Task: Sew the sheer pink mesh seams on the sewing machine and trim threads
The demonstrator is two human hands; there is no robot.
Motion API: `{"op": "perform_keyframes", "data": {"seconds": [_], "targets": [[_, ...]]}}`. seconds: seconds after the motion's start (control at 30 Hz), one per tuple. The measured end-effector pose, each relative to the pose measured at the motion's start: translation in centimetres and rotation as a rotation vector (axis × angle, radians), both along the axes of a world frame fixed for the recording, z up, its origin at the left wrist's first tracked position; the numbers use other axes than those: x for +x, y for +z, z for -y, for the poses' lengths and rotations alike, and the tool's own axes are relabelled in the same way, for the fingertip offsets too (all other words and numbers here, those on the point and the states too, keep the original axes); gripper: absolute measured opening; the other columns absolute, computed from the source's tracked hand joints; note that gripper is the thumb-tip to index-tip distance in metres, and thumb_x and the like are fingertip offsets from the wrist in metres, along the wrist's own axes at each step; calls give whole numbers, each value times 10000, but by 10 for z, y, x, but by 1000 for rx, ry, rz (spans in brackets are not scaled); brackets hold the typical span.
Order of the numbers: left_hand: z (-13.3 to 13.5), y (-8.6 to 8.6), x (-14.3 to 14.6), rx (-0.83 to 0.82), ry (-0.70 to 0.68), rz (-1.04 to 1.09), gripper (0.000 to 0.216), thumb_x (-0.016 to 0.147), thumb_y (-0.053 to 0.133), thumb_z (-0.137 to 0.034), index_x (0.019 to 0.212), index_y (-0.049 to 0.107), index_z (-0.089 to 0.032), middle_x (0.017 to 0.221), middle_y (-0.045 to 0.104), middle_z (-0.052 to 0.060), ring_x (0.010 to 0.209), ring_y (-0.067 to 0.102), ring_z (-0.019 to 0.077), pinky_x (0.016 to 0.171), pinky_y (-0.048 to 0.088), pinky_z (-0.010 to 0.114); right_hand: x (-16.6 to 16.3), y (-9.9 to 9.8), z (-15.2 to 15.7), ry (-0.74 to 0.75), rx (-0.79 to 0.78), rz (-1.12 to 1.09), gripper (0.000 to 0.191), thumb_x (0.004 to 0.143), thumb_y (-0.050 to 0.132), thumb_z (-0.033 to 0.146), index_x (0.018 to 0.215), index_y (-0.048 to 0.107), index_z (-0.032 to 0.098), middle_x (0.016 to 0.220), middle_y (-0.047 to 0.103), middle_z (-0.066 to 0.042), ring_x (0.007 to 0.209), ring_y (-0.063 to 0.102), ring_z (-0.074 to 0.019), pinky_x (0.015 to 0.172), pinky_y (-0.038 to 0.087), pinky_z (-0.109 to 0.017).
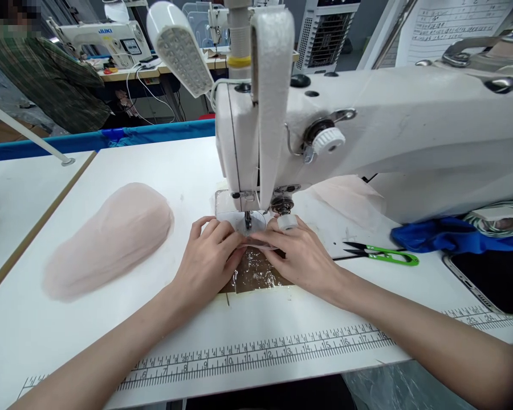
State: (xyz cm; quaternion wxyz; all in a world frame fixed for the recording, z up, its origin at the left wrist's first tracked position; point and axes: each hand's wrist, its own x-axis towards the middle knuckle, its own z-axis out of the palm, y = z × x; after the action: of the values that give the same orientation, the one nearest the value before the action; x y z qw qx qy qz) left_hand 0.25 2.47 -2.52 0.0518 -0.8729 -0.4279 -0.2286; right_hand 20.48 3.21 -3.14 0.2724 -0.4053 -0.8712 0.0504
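Just in front of the presser foot (248,221) of a white sewing machine (367,125), my two hands pinch a small pale piece of thin fabric (259,246). My left hand (214,253) is closed on its left end, thumb below and fingers on top. On the other end, my right hand (301,253) is closed too, its fingers close beside the foot. Much of the fabric is hidden by my fingers. Beneath it lies a brown patch (256,270) covered with shiny clear tape.
Pale pink sheer fabric (111,239) lies to the left; more (350,199) lies under the machine arm. Green thread snips (389,255), a blue cloth (436,234) and a phone (491,279) lie right. A printed ruler (248,359) runs along the front edge. A person (43,80) is behind.
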Motion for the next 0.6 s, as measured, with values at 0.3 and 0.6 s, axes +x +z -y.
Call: {"op": "perform_keyframes", "data": {"seconds": [0.3, 0.6], "targets": [[6, 2, -3, 101, -133, -26, 175, 906, 482, -74, 988, 609, -161, 1034, 730, 43, 993, 672, 159, 1073, 337, 441, 3, 1, 3, 102, 308, 70, 216, 888, 527, 77, 876, 708, 194, 971, 747, 3, 874, 666, -153, 949, 435, -342], [13, -4, -4, 226, -180, -185, 263, 884, 511, -57, 1106, 652, -50, 1111, 701, 135, 1059, 660, 247, 1093, 386, 476, 6, 3, 5, 180, 372, 146, 270, 907, 470, 25, 873, 704, 154, 962, 751, -44, 909, 699, -151, 942, 511, -325]]}}
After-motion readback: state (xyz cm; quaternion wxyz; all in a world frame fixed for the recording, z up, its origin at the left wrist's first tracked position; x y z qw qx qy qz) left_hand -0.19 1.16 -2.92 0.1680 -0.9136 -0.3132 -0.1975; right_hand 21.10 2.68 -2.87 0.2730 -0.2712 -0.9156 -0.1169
